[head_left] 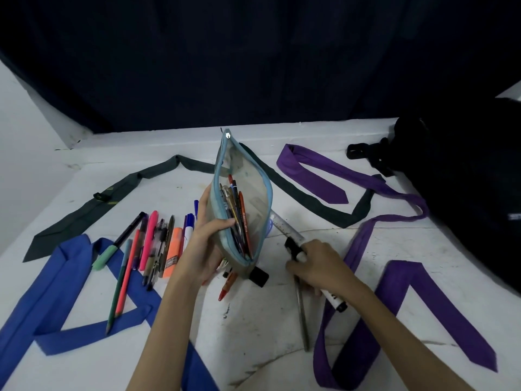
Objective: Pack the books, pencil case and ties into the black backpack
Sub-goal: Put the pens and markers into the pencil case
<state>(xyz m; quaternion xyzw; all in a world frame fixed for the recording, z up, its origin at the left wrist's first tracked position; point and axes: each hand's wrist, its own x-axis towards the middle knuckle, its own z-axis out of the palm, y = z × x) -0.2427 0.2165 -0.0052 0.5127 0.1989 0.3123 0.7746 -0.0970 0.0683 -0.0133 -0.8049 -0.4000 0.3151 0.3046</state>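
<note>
My left hand [203, 246] grips the open mesh pencil case [253, 193] by its blue zip edge; the case stands tilted with several pens inside. My right hand [318, 263] lies just right of it, fingers curled round a white marker [334, 300], a grey pen [302, 314] and a clear ruler [287, 227]. A row of loose pens and highlighters [152, 244] lies to the left. A blue tie [50, 292], a dark green tie [84, 210] and purple ties [406, 300] are spread on the white table [253, 328]. The black backpack [465, 170] sits at the right.
A dark curtain hangs behind the table's far edge. A black-capped marker [259, 276] and a red pen [225, 289] lie under the case's near end. A second purple tie [313, 173] lies at the back, near the backpack's strap buckle [366, 150].
</note>
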